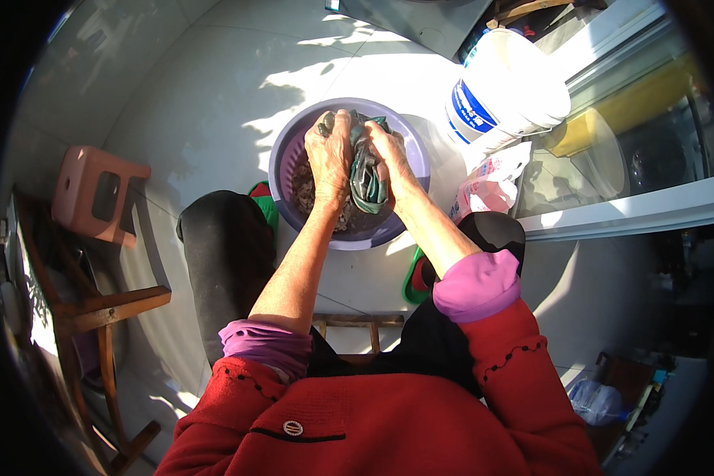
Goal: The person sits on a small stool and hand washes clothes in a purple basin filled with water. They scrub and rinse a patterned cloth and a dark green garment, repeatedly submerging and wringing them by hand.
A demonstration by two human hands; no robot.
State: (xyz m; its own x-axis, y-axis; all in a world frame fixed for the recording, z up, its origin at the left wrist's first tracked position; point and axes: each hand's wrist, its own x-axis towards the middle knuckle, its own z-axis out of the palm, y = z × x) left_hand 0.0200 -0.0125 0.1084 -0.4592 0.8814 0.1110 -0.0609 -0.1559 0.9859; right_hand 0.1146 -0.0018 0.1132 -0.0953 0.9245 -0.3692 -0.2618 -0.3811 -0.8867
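Note:
Both hands hold a bunched, wet-looking dark green patterned cloth (369, 172) over a round purple plastic basin (415, 160) on the tiled floor. My left hand (331, 156) grips the cloth from its left side, fingers curled over a fold. On the other side, my right hand (390, 152) clasps it, with the fingers partly hidden by the cloth. Below the hands, the basin holds murky, foamy water (303, 193). Whether more cloth lies under the surface, I cannot tell.
A white plastic bucket (511, 83) and a pink-and-white plastic bag (488, 187) stand at the right, beside a sliding glass door's frame (625, 205). To the left are a pink plastic stool (86, 190) and a wooden chair or stool (113, 306). Green slippers (415, 279) flank the basin.

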